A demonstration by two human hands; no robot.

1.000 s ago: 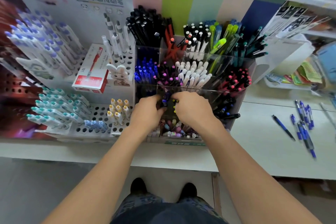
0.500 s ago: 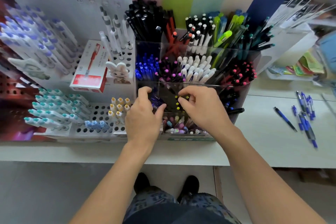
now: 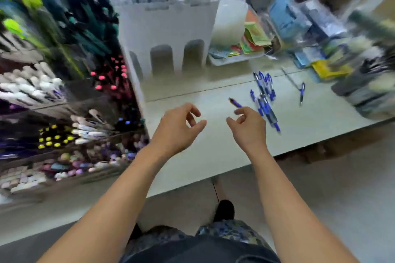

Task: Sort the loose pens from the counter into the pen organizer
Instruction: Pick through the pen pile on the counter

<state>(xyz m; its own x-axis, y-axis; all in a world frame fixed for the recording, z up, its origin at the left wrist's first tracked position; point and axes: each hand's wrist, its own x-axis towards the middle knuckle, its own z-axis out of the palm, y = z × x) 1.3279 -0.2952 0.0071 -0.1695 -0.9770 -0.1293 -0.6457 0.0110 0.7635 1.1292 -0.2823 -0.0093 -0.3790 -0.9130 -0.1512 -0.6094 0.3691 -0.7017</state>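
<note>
Several loose blue pens (image 3: 265, 96) lie scattered on the pale counter (image 3: 213, 156) right of centre, one more blue pen (image 3: 301, 92) lying apart further right. The clear pen organizer (image 3: 70, 113), full of coloured pens, fills the blurred left side. My left hand (image 3: 177, 128) hovers over the counter with fingers loosely curled, holding nothing. My right hand (image 3: 249, 127) hovers beside it, also empty, its fingertips just short of the nearest blue pen (image 3: 235, 103).
A white display stand (image 3: 168, 38) stands behind the hands. A tray of colourful packets (image 3: 241, 49) and stacked goods (image 3: 363, 83) sit at the back right. The counter's front edge runs diagonally below my wrists. The whole view is motion-blurred.
Both hands have left the organizer's compartments and swung right over the counter toward the loose blue pens. My head has turned right too, pushing the organizer to the left.
</note>
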